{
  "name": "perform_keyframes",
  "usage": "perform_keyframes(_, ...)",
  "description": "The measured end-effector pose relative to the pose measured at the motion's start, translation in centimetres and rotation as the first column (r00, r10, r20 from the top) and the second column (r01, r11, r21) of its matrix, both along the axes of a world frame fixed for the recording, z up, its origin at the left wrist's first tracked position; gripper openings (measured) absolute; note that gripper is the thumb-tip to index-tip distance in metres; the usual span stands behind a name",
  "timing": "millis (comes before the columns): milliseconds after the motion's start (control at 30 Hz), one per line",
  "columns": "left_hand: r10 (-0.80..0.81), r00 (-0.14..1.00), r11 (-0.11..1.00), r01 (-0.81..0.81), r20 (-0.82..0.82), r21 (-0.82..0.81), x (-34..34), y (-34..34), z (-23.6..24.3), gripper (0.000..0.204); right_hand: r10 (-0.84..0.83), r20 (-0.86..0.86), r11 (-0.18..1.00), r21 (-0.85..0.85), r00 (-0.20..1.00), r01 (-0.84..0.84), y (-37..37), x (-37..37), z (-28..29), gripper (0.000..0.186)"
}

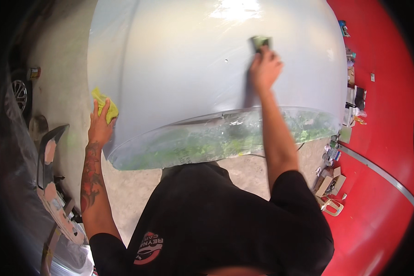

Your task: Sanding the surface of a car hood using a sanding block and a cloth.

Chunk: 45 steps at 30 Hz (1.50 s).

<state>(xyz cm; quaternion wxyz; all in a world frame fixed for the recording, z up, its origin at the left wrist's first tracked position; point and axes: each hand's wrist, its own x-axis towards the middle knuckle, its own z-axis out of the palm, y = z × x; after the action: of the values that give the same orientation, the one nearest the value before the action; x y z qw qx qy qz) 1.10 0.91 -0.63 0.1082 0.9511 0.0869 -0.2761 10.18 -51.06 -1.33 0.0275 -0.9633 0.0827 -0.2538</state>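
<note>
A large grey, glossy curved panel, like a car hood, fills the upper middle; its near edge is covered in clear plastic over a green-mottled surface. My left hand grips a crumpled yellow cloth at the panel's left edge. My right hand, slightly blurred, is closed on a small pad or block, dark with a pale green top, on the upper right part of the panel. A small pale speck shows on the surface left of that hand.
A pale concrete floor surrounds the panel. At left are a car wheel, a can and a long trim piece. Along the red wall at right are assorted items, an open cardboard box and a stool.
</note>
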Motion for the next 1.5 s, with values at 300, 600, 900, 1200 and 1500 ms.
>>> perform_keyframes(300, -0.043, 0.997, 0.999, 0.044, 0.059, -0.025, -1.0, 1.9, -1.6, 0.073, 0.273, -0.276, 0.953, 0.209, 0.922, -0.220, 6.8, -10.0, 0.9, 0.031)
perform_keyframes(600, -0.053, 0.995, 0.998, 0.055, 0.083, -0.021, -0.2, 1.1, -1.2, 0.073, -0.022, -0.251, 0.985, 0.160, 0.968, 0.063, 4.7, -10.2, -0.3, 0.035)
perform_keyframes(900, -0.050, 0.994, 0.998, 0.054, 0.102, -0.031, -0.7, 1.8, -1.9, 0.072, -0.134, -0.234, 0.987, 0.060, 0.963, 0.152, -3.1, -13.3, 1.2, 0.042)
perform_keyframes(1200, -0.056, 0.990, 0.998, 0.058, 0.129, -0.012, -0.9, 1.8, -2.5, 0.072, 0.329, -0.346, 0.943, 0.164, 0.879, -0.288, 12.9, -15.1, 1.3, 0.055)
perform_keyframes(1500, 0.001, 0.998, 1.000, -0.001, 0.067, -0.003, -0.1, 0.3, -1.2, 0.071, 0.047, -0.155, 0.999, -0.006, 0.987, -0.049, -0.1, 1.1, 2.3, 0.043)
